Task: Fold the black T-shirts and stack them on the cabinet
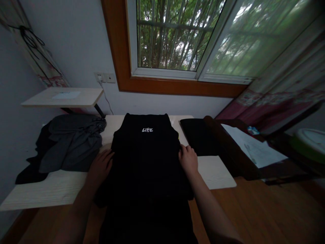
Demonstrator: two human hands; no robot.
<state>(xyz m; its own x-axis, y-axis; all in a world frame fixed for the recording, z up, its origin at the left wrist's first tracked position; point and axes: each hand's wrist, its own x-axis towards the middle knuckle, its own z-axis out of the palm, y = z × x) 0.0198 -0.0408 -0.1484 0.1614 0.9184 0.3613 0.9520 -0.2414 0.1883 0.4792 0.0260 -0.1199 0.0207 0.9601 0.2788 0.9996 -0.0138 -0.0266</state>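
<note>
A black shirt lies spread flat on the pale wooden table, with small white lettering near its far end. Its near part merges with the dark clothing at the bottom of the view. At the shirt's left edge is my left hand, its bent fingers closed on the cloth; the thumb is hard to see in the shade. Opposite, my right hand grips the right edge, with fingers curled and thumb against the fabric.
Crumpled dark grey clothing is heaped on the table at the left, below a small raised shelf. To the right lie a folded black cloth and a paper sheet on a dark surface. A window is behind.
</note>
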